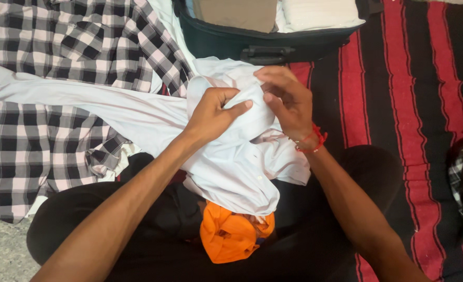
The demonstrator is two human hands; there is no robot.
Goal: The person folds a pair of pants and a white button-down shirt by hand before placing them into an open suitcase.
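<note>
Bare forearms, red thread bracelet [310,142], black trousers [153,245].

One head camera, looking steeply down from close above.

We see from the wearer's head onto their own lap, forearms entering from the bottom edge and meeting at frame centre around a white shirt [231,156]. The view faces forward and down: a suitcase [263,39] lies at the top edge, a checked cloth [59,47] fills the left, a striped blanket [414,94] the right. No second view exists.
</note>
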